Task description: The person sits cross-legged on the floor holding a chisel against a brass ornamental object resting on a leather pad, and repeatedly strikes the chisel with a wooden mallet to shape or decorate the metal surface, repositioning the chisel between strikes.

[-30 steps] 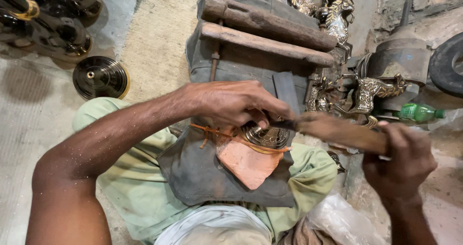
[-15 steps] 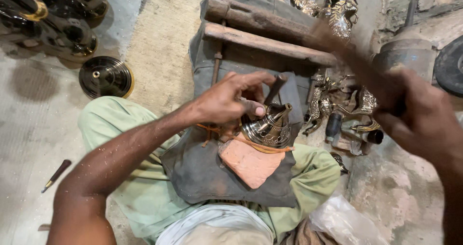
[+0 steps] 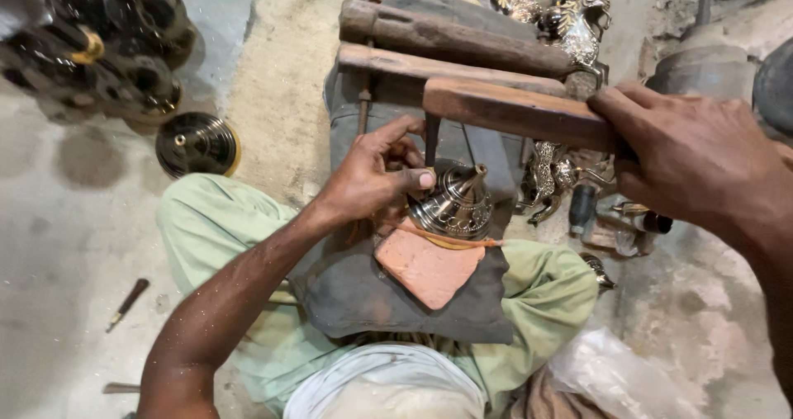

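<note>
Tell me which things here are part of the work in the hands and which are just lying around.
In use:
left hand pinching a thin metal punch
right hand gripping a wooden mallet
ridged brass piece under the punch
dark lap cloth

Lying about:
round brass disc on the floor
wooden-handled tool on the floor
ornate brass figures beside the right knee
plastic bag

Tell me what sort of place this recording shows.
Most likely a small metalworking workshop, worked seated on the floor. The left hand steadies a chisel on an engraved metal piece, the right hand holds a wooden mallet, and dark metal discs are stacked nearby.
</note>
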Motion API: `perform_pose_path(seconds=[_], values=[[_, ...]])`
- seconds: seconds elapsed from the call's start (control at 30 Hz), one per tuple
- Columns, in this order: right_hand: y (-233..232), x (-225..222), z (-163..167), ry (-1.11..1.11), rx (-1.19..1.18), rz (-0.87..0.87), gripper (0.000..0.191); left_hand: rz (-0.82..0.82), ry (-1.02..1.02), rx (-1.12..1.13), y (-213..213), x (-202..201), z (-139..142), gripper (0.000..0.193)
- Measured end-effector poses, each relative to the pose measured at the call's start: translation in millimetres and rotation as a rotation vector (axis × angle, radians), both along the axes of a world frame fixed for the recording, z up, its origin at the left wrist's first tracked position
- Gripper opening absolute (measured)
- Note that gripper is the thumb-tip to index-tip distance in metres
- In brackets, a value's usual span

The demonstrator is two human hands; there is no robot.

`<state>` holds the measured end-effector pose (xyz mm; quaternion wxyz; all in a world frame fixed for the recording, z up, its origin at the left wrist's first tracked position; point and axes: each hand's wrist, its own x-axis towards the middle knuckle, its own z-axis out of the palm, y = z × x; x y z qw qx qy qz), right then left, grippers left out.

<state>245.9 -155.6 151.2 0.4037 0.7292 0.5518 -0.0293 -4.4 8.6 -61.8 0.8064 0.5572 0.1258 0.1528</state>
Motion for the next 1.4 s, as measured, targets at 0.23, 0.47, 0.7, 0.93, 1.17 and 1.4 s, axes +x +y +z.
perform_pose_path(seconds=[0.23, 0.47, 0.7, 0.93, 1.17, 1.4], values=[[-62.7, -11.6, -15.3, 0.21, 0.5, -0.196, 0.061, 0.082, -0.035, -0.067, -12.7, -16.0, 31.3, 0.057], [-89.1, -28.6, -35.3, 0.611, 0.897, -0.198, 0.059, 0.4, 0.061, 0.487, -76.5, -9.5, 57.5, 0.051], [-63.9, -25.9, -41.9, 0.454, 0.736, 0.041, 0.063, 0.633, 0.144, 0.672, -100.3, -9.4, 56.4, 0.048], [-29.9, -29.4, -38.9, 0.667, 0.844, 0.189, 0.053, 0.722, 0.176, 0.738, -100.8, -8.8, 45.4, 0.045], [-21.2, -40.9, -15.9, 0.388, 0.584, 0.191, 0.052, 0.655, 0.167, 0.672, -96.7, -14.7, 40.4, 0.037], [-28.3, -36.5, -27.8, 0.369, 0.448, -0.03, 0.053, 0.55, 0.216, 0.624, -85.8, -13.9, 49.3, 0.042]])
